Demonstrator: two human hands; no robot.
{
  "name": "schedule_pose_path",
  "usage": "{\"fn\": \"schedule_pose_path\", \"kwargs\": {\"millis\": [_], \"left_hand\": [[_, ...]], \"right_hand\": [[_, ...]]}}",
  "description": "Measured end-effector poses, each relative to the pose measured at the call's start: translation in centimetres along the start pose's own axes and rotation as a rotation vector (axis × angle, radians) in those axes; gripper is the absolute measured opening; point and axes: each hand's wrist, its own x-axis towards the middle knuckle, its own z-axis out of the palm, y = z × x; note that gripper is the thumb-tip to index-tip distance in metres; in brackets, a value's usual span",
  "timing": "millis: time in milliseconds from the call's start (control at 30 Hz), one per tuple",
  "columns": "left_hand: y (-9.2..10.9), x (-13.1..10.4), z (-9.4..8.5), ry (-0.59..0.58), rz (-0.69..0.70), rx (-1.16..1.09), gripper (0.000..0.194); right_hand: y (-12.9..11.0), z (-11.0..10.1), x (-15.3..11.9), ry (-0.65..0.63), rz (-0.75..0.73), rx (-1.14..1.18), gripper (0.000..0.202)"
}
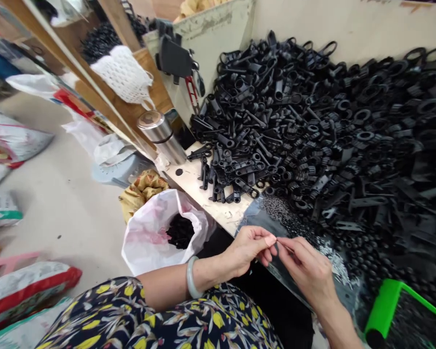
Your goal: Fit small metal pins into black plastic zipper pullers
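My left hand (252, 248) and my right hand (308, 264) meet fingertip to fingertip over the front edge of the bench. Both are closed in a pinch, and whatever lies between the fingers is too small and hidden to name. Just beyond them, a dark sheet on the bench carries tiny dark metal pieces (278, 208), a patch of shiny silver pieces (336, 264) and small round black parts (370, 257). Behind these rises a large heap of black plastic parts (276, 111), with rings, clips and long arms mixed together.
Left of the bench, an open white sack (145, 242) holds black parts. A steel thermos (162, 136) stands at the bench's left end, near a hanging white crocheted pouch (121, 75). At lower right sits a green-edged container (387, 308). Filled sacks (29, 291) lie on the floor.
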Motion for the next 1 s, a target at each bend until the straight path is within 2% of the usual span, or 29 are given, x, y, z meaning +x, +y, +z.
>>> {"fn": "schedule_pose_path", "kwargs": {"millis": [200,267,333,433,467,533,633,700,800,900,1000], "left_hand": [[0.3,0.2,0.1,-0.023,0.02,0.041,0.049],[0.8,0.1,-0.4,0.021,0.084,0.173,0.048],[2.3,0.1,-1.2,0.093,0.274,0.485,0.043],[5.9,0.9,-2.9,0.19,0.735,1.233,0.029],[7.2,1.4,-3.5,0.2,0.818,1.465,0.03],[9.5,2.8,-4.5,0.144,0.903,1.818,0.041],[11.7,4.8,-5.4,-0.003,0.938,2.102,0.045],[12.4,5.6,-5.7,-0.078,0.95,2.18,0.041],[13.1,5.9,-5.6,-0.146,0.998,2.162,0.032],[13.4,6.0,-5.5,-0.223,1.041,2.022,0.026],[13.5,6.3,-5.7,-0.35,1.013,1.8,0.02]], "right_hand": [[0.3,0.2,0.8,0.094,0.097,0.049,0.011],[0.3,0.1,1.3,0.14,0.132,0.072,0.01],[0.3,-0.2,1.6,0.188,0.177,0.099,0.009],[0.2,-0.4,2.0,0.233,0.249,0.157,0.009],[0.2,-0.5,2.0,0.241,0.27,0.182,0.01],[0.1,-0.4,2.0,0.255,0.308,0.235,0.011],[-0.2,-0.1,1.8,0.278,0.353,0.316,0.012],[-0.3,0.3,1.5,0.297,0.398,0.373,0.013],[-0.3,1.0,1.0,0.352,0.477,0.507,0.016],[-0.3,1.6,0.8,0.417,0.543,0.703,0.018],[-0.7,1.7,0.9,0.472,0.621,0.877,0.022]]}}
